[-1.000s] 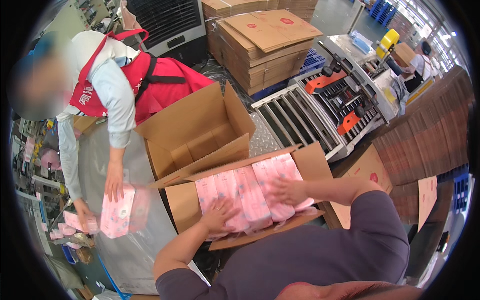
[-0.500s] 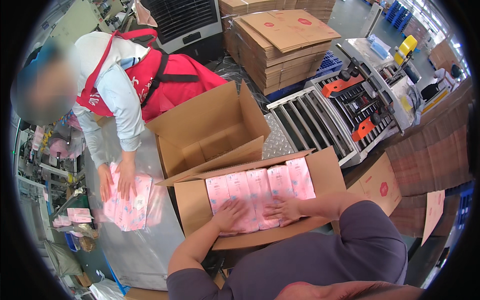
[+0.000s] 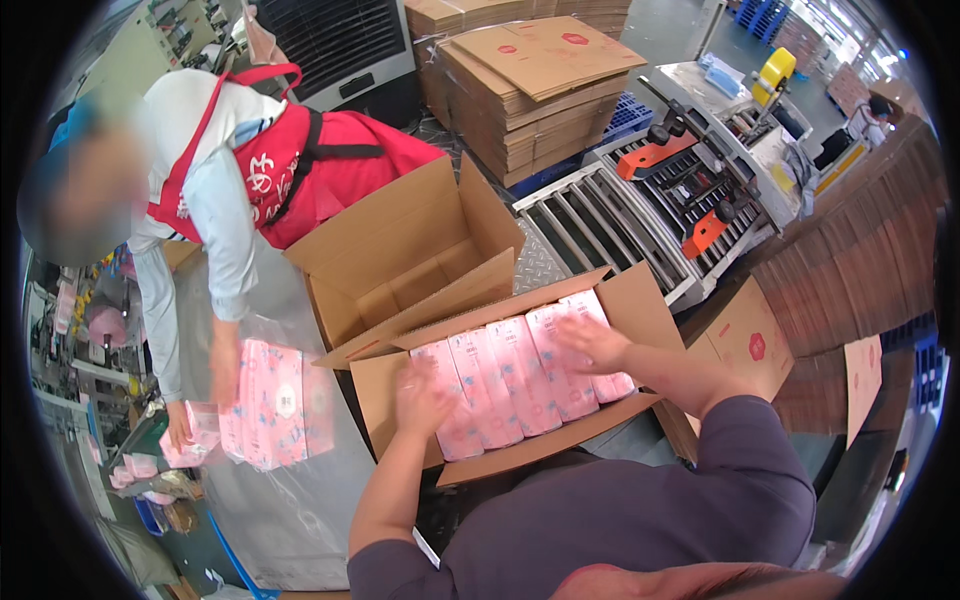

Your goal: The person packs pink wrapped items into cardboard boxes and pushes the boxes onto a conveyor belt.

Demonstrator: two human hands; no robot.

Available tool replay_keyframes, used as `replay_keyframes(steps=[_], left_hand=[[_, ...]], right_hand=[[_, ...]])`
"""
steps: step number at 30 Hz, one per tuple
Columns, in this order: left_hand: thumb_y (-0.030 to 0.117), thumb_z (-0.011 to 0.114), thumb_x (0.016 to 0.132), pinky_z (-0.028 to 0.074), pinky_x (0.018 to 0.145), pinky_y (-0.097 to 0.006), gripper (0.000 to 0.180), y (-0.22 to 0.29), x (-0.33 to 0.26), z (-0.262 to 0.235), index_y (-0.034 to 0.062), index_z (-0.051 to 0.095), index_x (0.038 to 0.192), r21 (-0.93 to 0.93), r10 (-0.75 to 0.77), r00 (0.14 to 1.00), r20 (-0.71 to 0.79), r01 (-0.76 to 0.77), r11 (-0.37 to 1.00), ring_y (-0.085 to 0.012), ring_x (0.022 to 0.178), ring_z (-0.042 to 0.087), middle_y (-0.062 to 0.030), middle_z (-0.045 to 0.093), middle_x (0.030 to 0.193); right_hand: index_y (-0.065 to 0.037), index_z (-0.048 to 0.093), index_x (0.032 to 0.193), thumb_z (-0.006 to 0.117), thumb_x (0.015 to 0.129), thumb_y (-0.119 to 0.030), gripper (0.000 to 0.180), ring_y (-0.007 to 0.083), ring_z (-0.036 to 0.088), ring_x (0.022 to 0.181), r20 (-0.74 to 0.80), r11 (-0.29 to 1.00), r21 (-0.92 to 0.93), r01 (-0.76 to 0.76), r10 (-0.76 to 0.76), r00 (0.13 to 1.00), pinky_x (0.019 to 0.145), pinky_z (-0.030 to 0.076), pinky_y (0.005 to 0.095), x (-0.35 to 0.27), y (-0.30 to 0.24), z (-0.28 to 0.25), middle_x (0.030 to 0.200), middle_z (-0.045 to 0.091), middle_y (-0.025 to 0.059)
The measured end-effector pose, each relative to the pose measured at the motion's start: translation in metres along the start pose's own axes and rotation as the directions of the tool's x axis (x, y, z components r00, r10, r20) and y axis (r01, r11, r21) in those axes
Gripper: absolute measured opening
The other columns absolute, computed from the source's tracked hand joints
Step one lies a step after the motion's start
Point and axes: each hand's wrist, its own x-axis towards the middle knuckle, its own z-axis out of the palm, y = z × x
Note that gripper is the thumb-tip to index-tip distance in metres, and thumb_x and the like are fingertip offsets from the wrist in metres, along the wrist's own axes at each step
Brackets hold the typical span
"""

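An open cardboard box [image 3: 640, 305] in front of me holds a row of several pink packs [image 3: 520, 375]. My left hand [image 3: 422, 392] rests flat on the leftmost packs, fingers spread. My right hand [image 3: 592, 342] lies palm down on the rightmost packs near the box's far flap. Neither hand grips anything.
A second, empty open box [image 3: 400, 250] stands behind mine. To my left a person in a red apron [image 3: 280, 165] handles more pink packs [image 3: 275, 400] on a clear plastic sheet. A roller conveyor with a taping machine [image 3: 640, 200] and a stack of flat cartons [image 3: 540, 70] lie beyond.
My hands have spread apart along the row, the left toward the left end, the right toward the right end. The other person has gathered the pink packs into an upright bundle.
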Motion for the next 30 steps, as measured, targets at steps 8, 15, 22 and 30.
replay_keyframes(steps=[8, 15, 22, 30], left_hand=[[0.039, 0.078, 0.077, 0.044, 0.097, -0.046, 0.091, -0.031, -0.043, -0.070, -0.0033, 0.035, 0.145, -0.584, -0.505, 0.797, 0.331, 0.593, 0.554, -0.0407, 0.115, 0.053, -0.0248, 0.052, 0.131], [0.036, 0.078, 0.077, 0.047, 0.094, -0.042, 0.088, -0.091, -0.067, -0.016, 0.0045, 0.034, 0.146, -0.370, -0.592, 0.802, -0.086, 0.526, 0.766, -0.0330, 0.115, 0.058, -0.0191, 0.056, 0.129], [0.040, 0.075, 0.078, 0.042, 0.103, -0.043, 0.082, 0.076, -0.073, -0.059, 0.0077, 0.040, 0.144, -0.482, 0.207, 0.893, 0.399, 0.012, 0.876, -0.0337, 0.132, 0.047, -0.0228, 0.043, 0.146], [0.045, 0.085, 0.065, 0.029, 0.112, -0.049, 0.116, 0.044, -0.019, -0.015, 0.0024, 0.020, 0.150, 0.001, -0.540, 0.839, 0.063, 0.541, 0.841, -0.0380, 0.139, 0.032, -0.0252, 0.029, 0.151]], right_hand=[[-0.001, 0.016, 0.152, 0.053, 0.090, -0.052, 0.088, 0.0403, 0.065, 0.096, 0.039, 0.480, 0.315, -0.819, 0.855, 0.516, 0.083, 0.051, 0.0454, -0.105, 0.024, -0.053, 0.101, 0.067, 0.0271], [-0.006, -0.007, 0.154, 0.054, 0.092, -0.051, 0.098, 0.0404, 0.066, 0.094, 0.358, 0.771, 0.054, -0.635, 0.579, 0.733, 0.086, 0.050, 0.0478, 0.012, -0.059, -0.033, 0.106, 0.067, 0.0267], [-0.008, -0.009, 0.154, 0.055, 0.093, -0.049, 0.098, 0.0382, 0.062, 0.109, 0.578, 0.747, 0.043, -0.664, 0.524, 0.626, 0.095, 0.046, 0.0451, 0.053, -0.069, -0.036, 0.117, 0.064, 0.0264], [-0.006, 0.054, 0.131, 0.057, 0.092, -0.029, 0.045, 0.0330, 0.052, 0.123, -0.066, 0.937, 0.059, -0.343, 0.347, 0.936, 0.098, 0.044, 0.0451, 0.079, -0.068, -0.081, 0.131, 0.055, 0.0166]])
